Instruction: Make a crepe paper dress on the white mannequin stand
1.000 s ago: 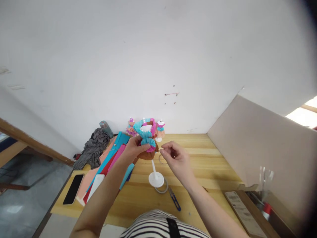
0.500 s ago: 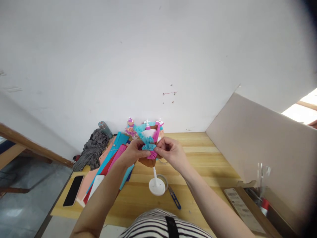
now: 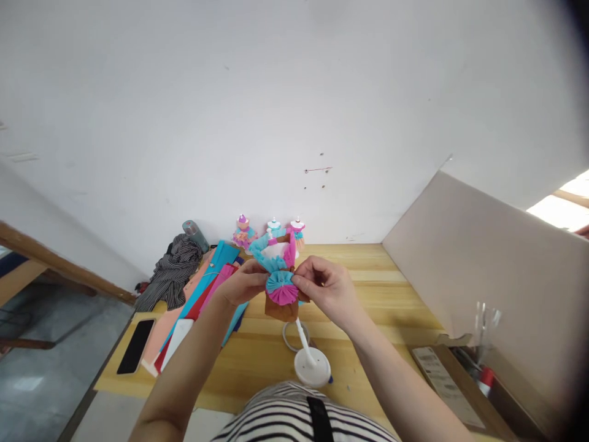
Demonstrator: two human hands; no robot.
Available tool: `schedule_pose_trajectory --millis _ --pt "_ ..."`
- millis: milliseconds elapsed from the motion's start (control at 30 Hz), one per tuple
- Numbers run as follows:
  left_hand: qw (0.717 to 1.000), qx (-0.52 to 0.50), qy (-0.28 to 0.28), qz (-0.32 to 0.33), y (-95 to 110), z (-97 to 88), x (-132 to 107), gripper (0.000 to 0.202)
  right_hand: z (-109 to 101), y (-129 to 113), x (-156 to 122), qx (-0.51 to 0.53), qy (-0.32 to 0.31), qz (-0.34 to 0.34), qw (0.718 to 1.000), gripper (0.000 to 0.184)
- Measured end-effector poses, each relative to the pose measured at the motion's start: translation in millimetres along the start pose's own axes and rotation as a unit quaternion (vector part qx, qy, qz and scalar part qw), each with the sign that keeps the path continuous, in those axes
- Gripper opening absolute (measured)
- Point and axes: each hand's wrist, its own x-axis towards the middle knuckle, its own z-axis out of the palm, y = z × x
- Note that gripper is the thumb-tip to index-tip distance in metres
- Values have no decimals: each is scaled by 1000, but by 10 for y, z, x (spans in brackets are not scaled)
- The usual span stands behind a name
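Note:
A small white dress form wears a crepe-paper dress [image 3: 275, 260] in blue, pink and brown. At its waist is a round pleated paper rosette [image 3: 282, 288], blue above and pink below. My left hand [image 3: 247, 283] is closed at the rosette's left edge, thumb in front and fingers partly hidden behind. Thumb and forefinger of my right hand [image 3: 326, 288] pinch its right edge. The form's white stand [image 3: 313, 368] is tilted, its round base toward my body. Brown paper [image 3: 280, 309] hangs below the rosette.
Several small dressed figures [image 3: 243, 232] stand against the wall. To the left lie coloured paper sheets [image 3: 225, 253], a phone [image 3: 136, 346], striped cloth [image 3: 172, 276] and a bottle [image 3: 196, 235]. A tape ring [image 3: 286, 336] lies behind the stand. At right is a cardboard box [image 3: 453, 387].
The stand's base has swung right and toward me, covering most of the blue-handled snips. The rosette now faces me more, showing more of its pink half. Both hands keep their hold.

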Motion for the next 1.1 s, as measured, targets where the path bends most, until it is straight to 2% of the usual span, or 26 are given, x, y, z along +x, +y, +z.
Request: schedule_pose_trajectory --millis 167,267,367,467,567,667,733,867,900,1033,1100 --pt "1000 11 5 21 -16 13 -15 45 32 21 -2 -35 10 -11 999 15" --pt "999 16 26 24 -18 32 2 46 36 10 -25 -46 12 -29 998 14" --pt "998 28 50 22 -1 58 25 39 10 -34 -83 -77 42 -112 990 9" --pt "996 32 77 32 25 83 53 36 -2 -64 -153 -149 56 -206 965 7" --pt "993 26 98 54 42 100 84 33 36 -49 -205 -214 59 -239 945 7" --pt "991 21 106 74 45 107 113 30 80 -16 -227 -224 42 -261 938 10" --pt "990 14 109 82 41 110 125 33 80 -3 -219 -215 49 -263 939 11" --pt "992 16 108 63 34 122 134 34 25 -2 -164 -178 134 -207 952 9" --pt "992 17 106 59 33 128 136 33 12 -3 -151 -171 133 -198 956 9" --pt "992 14 98 74 30 146 152 31 -7 7 -128 -157 59 -202 965 12" --pt "992 11 98 77 25 151 161 33 -7 22 -120 -141 74 -199 967 13"
